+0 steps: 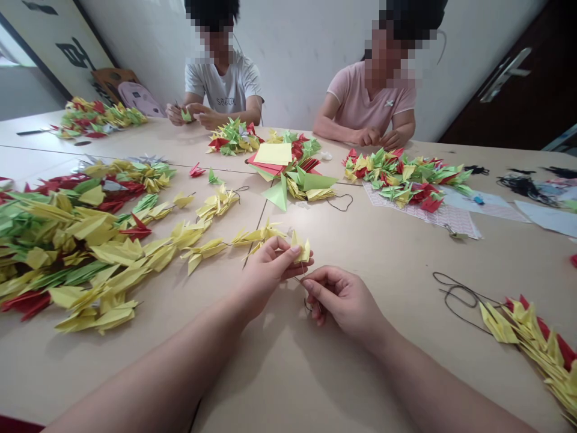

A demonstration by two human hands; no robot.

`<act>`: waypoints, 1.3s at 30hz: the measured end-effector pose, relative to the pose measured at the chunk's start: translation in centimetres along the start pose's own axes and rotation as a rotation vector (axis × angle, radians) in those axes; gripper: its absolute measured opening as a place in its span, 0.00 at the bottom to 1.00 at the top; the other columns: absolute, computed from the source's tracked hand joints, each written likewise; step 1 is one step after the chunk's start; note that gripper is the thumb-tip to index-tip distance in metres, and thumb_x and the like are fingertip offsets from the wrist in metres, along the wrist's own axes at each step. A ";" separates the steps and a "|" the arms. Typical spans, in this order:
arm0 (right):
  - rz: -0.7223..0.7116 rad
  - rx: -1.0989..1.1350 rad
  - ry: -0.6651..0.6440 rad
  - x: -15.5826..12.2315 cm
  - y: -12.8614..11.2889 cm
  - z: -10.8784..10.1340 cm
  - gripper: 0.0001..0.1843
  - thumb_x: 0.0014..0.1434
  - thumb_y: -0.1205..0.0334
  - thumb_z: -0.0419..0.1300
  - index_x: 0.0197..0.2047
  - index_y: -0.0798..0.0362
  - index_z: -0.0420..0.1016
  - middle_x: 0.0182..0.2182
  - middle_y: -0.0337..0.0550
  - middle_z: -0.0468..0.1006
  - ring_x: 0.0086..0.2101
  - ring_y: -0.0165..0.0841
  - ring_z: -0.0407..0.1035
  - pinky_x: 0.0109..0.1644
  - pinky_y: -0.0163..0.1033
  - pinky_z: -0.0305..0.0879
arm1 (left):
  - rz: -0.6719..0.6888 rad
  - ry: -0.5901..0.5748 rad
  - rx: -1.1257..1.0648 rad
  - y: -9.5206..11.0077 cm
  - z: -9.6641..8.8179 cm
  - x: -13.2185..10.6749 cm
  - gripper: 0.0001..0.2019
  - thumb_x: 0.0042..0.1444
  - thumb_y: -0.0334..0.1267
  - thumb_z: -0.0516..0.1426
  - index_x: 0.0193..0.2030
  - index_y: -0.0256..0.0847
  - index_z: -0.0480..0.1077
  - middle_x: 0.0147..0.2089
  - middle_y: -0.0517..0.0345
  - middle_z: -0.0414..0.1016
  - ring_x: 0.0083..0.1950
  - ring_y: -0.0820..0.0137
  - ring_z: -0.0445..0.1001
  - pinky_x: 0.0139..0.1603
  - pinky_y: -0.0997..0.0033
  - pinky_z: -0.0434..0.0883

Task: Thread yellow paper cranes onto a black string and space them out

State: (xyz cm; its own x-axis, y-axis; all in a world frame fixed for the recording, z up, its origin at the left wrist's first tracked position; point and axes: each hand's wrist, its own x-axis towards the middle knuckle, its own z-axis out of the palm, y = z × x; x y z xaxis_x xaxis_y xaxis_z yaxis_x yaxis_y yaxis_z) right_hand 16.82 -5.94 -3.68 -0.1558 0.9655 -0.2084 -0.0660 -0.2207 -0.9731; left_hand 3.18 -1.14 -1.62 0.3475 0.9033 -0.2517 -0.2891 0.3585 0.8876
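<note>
My left hand (269, 267) pinches a small folded yellow paper crane (302, 249) above the middle of the table. Just to its right, my right hand (340, 296) is closed, thumb against fingers, on a thin dark cord (307, 305). A fine, thin line runs from the crane down to my right fingertips; whether it is a needle or cord I cannot tell. Behind my left hand lies a strand of yellow paper cranes (255, 236), which stretches to the left. My fingers hide part of the crane and most of the cord.
A large heap of yellow, green and red cranes (90, 234) covers the table's left. Coloured paper sheets (273, 154) lie at centre, and a corded crane bundle (536, 340) at right. Two people (225, 90) sit opposite, their hands over the table, near more crane piles (406, 174).
</note>
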 end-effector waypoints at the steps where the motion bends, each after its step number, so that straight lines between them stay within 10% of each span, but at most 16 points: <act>1: 0.001 -0.001 -0.001 0.0 0.0 0.0 0.13 0.50 0.53 0.59 0.29 0.56 0.68 0.18 0.34 0.67 0.17 0.22 0.64 0.17 0.28 0.64 | 0.008 0.001 0.011 0.0 0.0 0.0 0.13 0.48 0.39 0.60 0.26 0.38 0.57 0.32 0.58 0.76 0.41 0.69 0.74 0.46 0.65 0.69; 18: 0.004 0.016 0.083 0.2 -0.3 0.0 0.14 0.50 0.51 0.59 0.29 0.55 0.67 0.17 0.33 0.67 0.16 0.23 0.63 0.17 0.29 0.63 | 0.181 -0.090 0.399 -0.8 -0.7 0.4 0.12 0.51 0.43 0.56 0.27 0.39 0.58 0.27 0.62 0.69 0.31 0.74 0.70 0.37 0.71 0.69; 39: 0.004 0.000 0.065 0.2 -0.1 0.0 0.14 0.49 0.51 0.59 0.29 0.55 0.68 0.18 0.33 0.67 0.16 0.23 0.63 0.18 0.29 0.63 | 0.197 -0.087 0.355 -0.6 -0.7 0.4 0.13 0.52 0.45 0.54 0.26 0.39 0.59 0.29 0.61 0.67 0.34 0.73 0.69 0.42 0.67 0.70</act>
State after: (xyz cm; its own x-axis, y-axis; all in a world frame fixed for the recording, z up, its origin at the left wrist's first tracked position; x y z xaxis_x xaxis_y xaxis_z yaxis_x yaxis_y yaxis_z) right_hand 16.81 -5.74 -3.59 -0.0920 0.9716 -0.2178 -0.0656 -0.2242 -0.9723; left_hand 2.83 -0.81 -2.51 0.3949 0.9177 -0.0438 -0.0375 0.0637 0.9973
